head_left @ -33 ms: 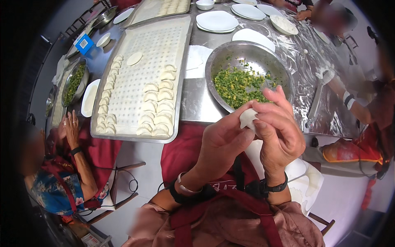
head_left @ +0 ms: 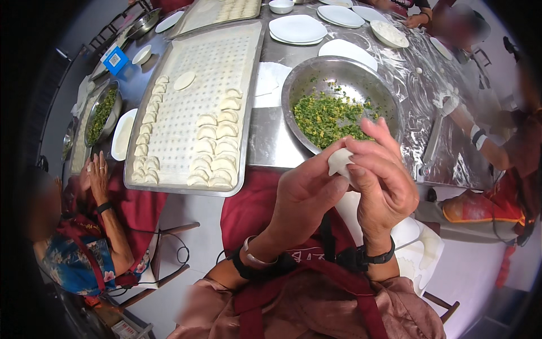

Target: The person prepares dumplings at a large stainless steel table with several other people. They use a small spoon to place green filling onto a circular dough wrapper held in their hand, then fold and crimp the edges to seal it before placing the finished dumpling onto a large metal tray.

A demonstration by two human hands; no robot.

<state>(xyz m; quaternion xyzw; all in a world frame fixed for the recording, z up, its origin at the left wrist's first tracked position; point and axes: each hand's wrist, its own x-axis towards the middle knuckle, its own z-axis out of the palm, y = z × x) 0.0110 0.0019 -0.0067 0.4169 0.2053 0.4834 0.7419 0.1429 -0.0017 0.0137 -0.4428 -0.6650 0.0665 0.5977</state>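
Observation:
Between my two hands is a pale dumpling [head_left: 340, 162], folded over and partly hidden by fingers. My left hand [head_left: 309, 189] grips its left side, thumb and fingers closed on it. From the other side my right hand [head_left: 387, 183] pinches its edge between thumb and fingers. Just beyond my hands stands a big steel bowl [head_left: 288, 93] with chopped green and yellow filling [head_left: 330, 116] in it. On the left a metal tray [head_left: 244, 141] bears rows of shaped dumplings [head_left: 217, 150] and one flat round wrapper [head_left: 184, 81].
White plates [head_left: 298, 29] and a bowl of flour [head_left: 389, 34] stand farther back on the floury steel table [head_left: 420, 101]. At the left sits a co-worker [head_left: 101, 226] beside another filling bowl [head_left: 105, 113]. A second person's arm [head_left: 480, 138] reaches in from the right.

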